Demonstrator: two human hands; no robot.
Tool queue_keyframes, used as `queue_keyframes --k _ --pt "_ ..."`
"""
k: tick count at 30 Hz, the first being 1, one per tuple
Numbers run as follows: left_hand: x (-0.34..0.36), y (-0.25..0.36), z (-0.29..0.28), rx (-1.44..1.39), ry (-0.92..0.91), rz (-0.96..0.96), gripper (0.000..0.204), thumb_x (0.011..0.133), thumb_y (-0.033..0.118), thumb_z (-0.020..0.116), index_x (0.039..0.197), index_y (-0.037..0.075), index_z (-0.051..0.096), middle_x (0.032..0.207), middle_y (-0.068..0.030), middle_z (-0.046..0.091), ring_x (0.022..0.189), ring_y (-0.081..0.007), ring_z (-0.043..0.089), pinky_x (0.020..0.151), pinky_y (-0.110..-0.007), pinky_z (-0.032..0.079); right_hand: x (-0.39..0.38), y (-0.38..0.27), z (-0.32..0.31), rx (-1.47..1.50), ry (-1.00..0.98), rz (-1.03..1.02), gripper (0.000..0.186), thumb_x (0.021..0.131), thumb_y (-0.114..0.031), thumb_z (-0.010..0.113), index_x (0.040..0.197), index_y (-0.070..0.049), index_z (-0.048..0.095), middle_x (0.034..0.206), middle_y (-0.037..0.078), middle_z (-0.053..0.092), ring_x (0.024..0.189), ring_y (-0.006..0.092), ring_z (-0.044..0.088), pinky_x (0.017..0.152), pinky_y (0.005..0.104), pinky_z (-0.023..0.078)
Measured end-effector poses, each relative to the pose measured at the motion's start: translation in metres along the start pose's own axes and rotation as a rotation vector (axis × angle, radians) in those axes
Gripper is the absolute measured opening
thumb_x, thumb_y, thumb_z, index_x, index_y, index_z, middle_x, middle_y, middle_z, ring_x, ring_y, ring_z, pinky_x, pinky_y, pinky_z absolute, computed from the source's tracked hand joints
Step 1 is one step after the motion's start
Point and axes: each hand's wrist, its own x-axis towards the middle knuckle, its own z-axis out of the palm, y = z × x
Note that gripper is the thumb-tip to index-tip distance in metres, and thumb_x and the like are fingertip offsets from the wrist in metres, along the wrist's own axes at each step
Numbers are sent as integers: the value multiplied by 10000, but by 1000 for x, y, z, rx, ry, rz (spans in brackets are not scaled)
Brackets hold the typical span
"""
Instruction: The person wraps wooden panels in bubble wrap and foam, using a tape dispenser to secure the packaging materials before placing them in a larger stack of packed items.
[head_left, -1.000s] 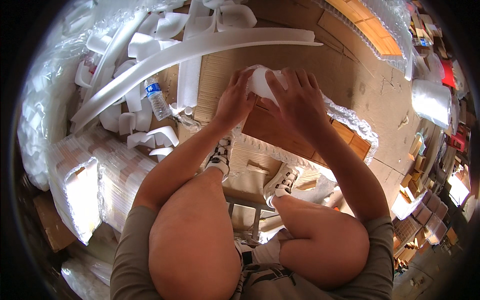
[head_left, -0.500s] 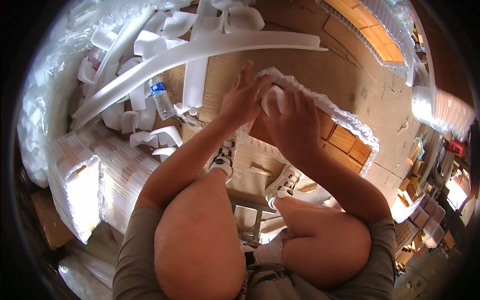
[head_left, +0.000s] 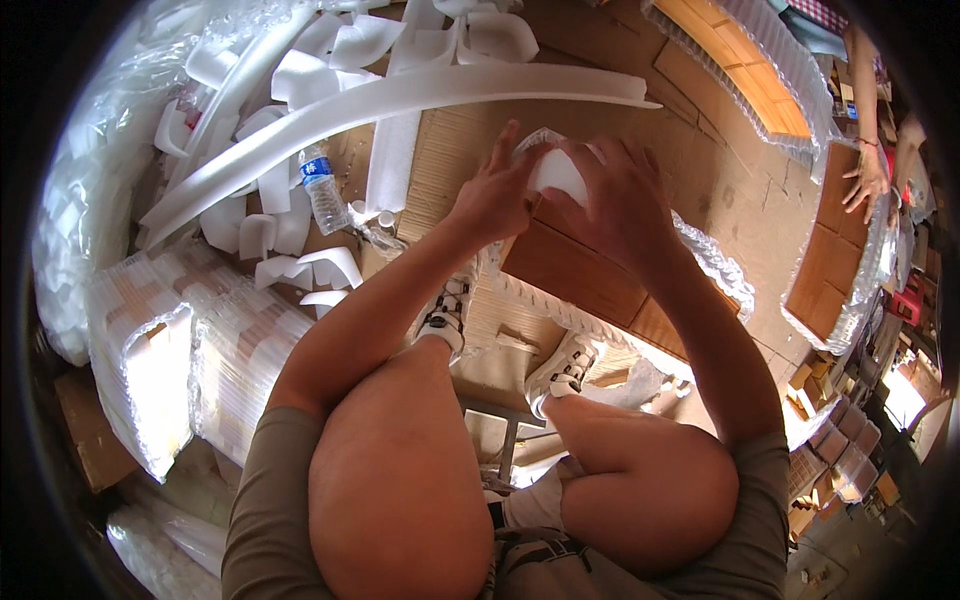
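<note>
A white foam corner piece (head_left: 562, 176) sits at the far left corner of a brown wooden piece with panels (head_left: 572, 262), which is edged in clear bubble wrap (head_left: 712, 258). My left hand (head_left: 497, 195) is at that corner, its fingers stretched and apart, the fingertips beside the foam. From the right, my right hand (head_left: 628, 200) spans the foam, thumb on the near side and fingers bent over the far side. Its fingertips are partly hidden. The wooden piece lies in front of my shoes, partly behind my right forearm.
Loose white foam pieces (head_left: 365, 42), a long foam strip (head_left: 420, 92) and a plastic bottle (head_left: 323, 192) lie at left. Wrapped panels (head_left: 150, 370) stand near left. Another wrapped wooden piece (head_left: 735, 60) is far right. At right, another person's hand (head_left: 868, 185) touches a wooden panel (head_left: 828, 240).
My right hand has shifted slightly right and its thumb has spread, showing more of the foam. Another person's arms and a bubble-wrapped wooden panel have come into view at right.
</note>
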Motion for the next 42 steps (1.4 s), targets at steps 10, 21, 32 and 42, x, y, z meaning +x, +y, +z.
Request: queue_keyframes --k 10,21,32,42 --pt "8 -19 16 22 59 83 834 835 37 650 1573 246 324 1676 -259 132 1417 -520 405 1029 -563 517 11 11 23 -153 -168 -136 463 800 -424 788 1077 -64 697 1019 132 669 1053 317 598 950 455 480" --pt "8 -33 21 -289 98 175 809 796 24 702 1534 227 439 1646 -214 248 1477 -465 341 1150 -520 432 -5 9 94 15 -94 24 523 903 -391 692 1226 8 593 1214 216 638 1171 383 569 1047 494 444" --pt "11 -44 26 -292 117 324 936 745 -68 682 1588 163 347 1617 -161 354 1507 -406 287 1268 -487 260 -45 3 107 50 41 -17 639 959 -346 609 1459 25 465 1532 248 413 1458 430 363 1212 527 305" --pt "6 -33 6 -224 -25 241 931 806 -59 667 1628 141 275 1634 -162 328 1521 -358 301 1259 -473 268 -51 16 83 277 136 -77 653 983 -394 606 1483 4 472 1605 220 369 1502 384 332 1239 503 281"
